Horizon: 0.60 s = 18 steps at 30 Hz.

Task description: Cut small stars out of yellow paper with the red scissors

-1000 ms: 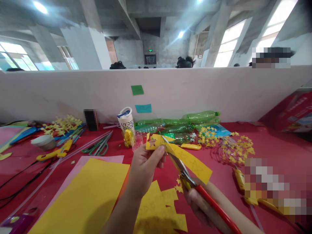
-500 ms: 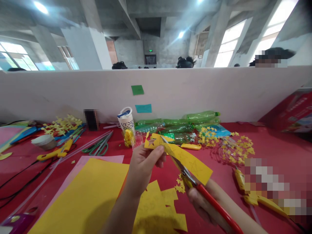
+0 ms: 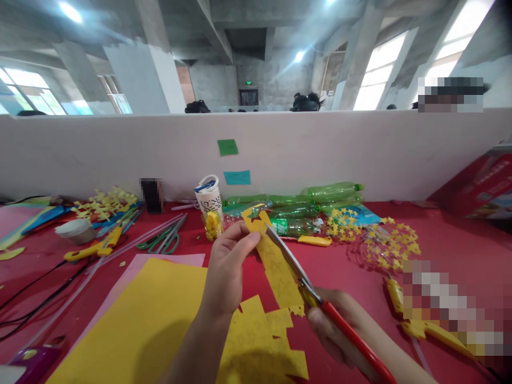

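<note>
My left hand (image 3: 230,269) pinches a strip of yellow paper (image 3: 277,268) marked with star outlines, held above the red table. My right hand (image 3: 340,325) grips red-handled scissors (image 3: 316,298), whose blades lie along the strip's right edge. Yellow paper offcuts (image 3: 264,341) lie under both hands, beside a large yellow sheet (image 3: 148,320).
Green plastic bottles (image 3: 304,200) and a white cup (image 3: 208,198) stand by the white partition (image 3: 120,154). Cut yellow stars (image 3: 390,240) are scattered to the right. Green scissors (image 3: 162,241), a yellow glue gun (image 3: 94,248) and black cables (image 3: 36,293) lie left; another yellow tool (image 3: 420,325) lies right.
My left hand has turned the yellow strip from slanting rightward to nearly straight away from me. The scissors blades have shifted along its right edge.
</note>
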Tool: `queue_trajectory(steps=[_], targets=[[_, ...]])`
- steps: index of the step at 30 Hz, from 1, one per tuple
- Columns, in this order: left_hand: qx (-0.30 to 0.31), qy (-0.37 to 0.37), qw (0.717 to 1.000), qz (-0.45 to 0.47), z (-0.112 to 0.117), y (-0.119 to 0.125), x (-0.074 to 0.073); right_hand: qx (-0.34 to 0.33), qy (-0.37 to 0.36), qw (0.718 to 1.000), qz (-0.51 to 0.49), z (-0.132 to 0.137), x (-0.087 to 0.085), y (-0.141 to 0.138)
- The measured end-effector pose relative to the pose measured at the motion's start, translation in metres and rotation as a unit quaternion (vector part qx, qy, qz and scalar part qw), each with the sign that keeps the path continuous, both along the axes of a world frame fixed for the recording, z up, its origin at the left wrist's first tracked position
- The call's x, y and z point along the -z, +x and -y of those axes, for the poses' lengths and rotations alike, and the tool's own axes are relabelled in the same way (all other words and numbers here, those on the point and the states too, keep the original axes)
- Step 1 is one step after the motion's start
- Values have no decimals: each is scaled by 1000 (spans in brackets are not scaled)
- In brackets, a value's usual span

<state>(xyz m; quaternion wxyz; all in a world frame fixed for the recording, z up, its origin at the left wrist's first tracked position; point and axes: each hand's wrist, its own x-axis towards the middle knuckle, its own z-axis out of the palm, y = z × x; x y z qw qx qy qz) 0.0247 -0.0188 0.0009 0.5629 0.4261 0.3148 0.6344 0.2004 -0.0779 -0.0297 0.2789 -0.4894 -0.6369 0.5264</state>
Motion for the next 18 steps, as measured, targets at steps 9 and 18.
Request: queue_trajectory(steps=[9,18], targets=[[28,-22,999,10,0,8,3,23,-28,999,-11,1,-4,-2],[47,-52,998,-5,0,-1,-1,19,-16,1000,1,-2,-4,-1]])
